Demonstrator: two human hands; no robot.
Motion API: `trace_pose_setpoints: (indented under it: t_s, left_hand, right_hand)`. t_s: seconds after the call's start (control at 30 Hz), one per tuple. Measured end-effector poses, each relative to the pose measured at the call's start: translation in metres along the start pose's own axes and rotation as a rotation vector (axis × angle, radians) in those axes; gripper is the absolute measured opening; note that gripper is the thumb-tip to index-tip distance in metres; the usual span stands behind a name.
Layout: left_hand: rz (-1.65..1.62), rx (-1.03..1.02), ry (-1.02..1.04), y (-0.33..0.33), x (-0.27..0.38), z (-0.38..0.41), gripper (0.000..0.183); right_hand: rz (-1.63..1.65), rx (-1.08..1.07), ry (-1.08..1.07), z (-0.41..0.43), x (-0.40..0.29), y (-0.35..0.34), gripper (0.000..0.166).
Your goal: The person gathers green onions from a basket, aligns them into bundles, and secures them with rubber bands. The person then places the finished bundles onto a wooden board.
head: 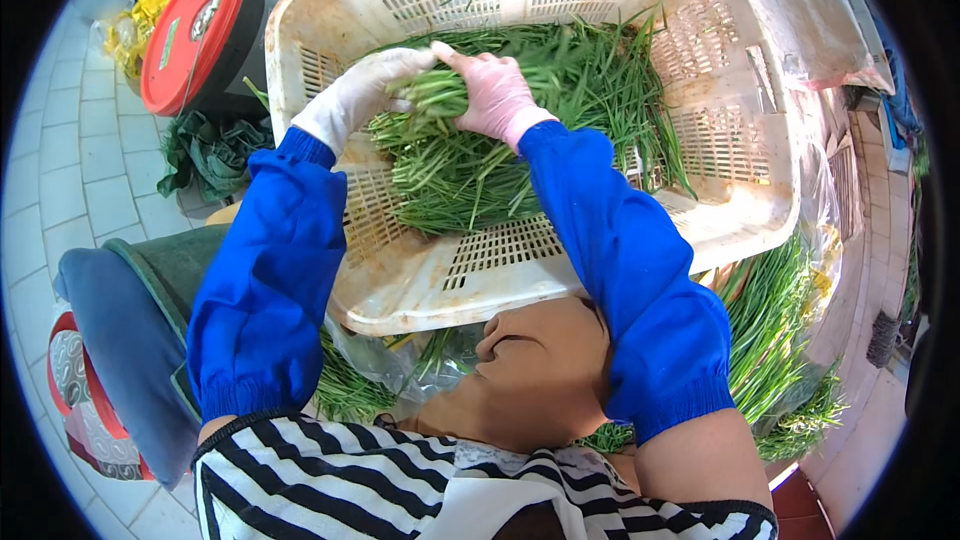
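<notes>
Inside a white plastic crate (pixel 450 300) with slotted walls lies a pile of long green leafy stalks (pixel 465 180), perhaps garlic chives. My right hand (pixel 495 94), in a pink glove, grips a bunch of these stalks (pixel 439 90) just above the pile. The bunch is blurred. My left hand (pixel 375 86) wears a white glove and cups the stem ends of the same bunch, its fingers near my right fingertips. Whether the left fingers close on the stems cannot be made out. Blue sleeve covers run over both forearms.
A dark bucket with a red lid (pixel 195 37) stands left of the crate, beside dark green leaves (pixel 214 150) on the tiled floor (pixel 105 180). More green stalks (pixel 772 330) lie at the right, below the crate. A blue cushion-like cloth (pixel 124 360) is at my left.
</notes>
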State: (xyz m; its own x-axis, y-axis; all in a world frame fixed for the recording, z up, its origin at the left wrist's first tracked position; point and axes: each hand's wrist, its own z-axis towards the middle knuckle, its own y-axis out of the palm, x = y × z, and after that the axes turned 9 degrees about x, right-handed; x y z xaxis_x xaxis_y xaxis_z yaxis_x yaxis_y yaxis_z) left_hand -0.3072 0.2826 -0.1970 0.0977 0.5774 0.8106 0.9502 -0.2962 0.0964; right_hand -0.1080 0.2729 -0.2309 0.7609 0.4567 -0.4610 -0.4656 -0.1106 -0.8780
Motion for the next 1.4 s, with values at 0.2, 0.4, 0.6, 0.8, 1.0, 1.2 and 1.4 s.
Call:
trace_pose_setpoints:
  t_s: [0.2,0.4,0.6,0.8,1.0,1.2,1.4]
  left_hand:
    - [0.465,-0.044,0.336,0.009,0.008,-0.008,0.051]
    - [0.692,0.49,0.431,0.055,-0.015,0.007,0.034]
    - [0.778,0.625,0.739,0.048,-0.039,0.029,0.031]
    - [0.783,0.649,0.879,0.061,-0.035,0.022,0.029]
    - [0.702,0.586,0.754,0.055,-0.038,0.025,0.024]
    - [0.348,0.338,0.563,0.043,-0.025,0.016,0.034]
    - [0.831,0.289,0.574,0.037,-0.04,0.02,0.028]
  right_hand:
    - [0.395,0.272,0.16,-0.005,0.031,0.012,0.059]
    - [0.307,0.352,0.18,-0.012,0.046,0.028,0.058]
    - [-0.138,-0.07,0.105,-0.009,0.003,-0.084,0.133]
    - [0.175,0.02,-0.053,-0.013,0.007,-0.064,0.13]
    - [0.179,0.106,0.085,-0.011,0.0,-0.038,0.106]
    - [0.13,0.295,0.021,-0.014,0.012,-0.017,0.06]
    - [0.399,0.264,0.165,-0.02,0.023,-0.022,0.044]
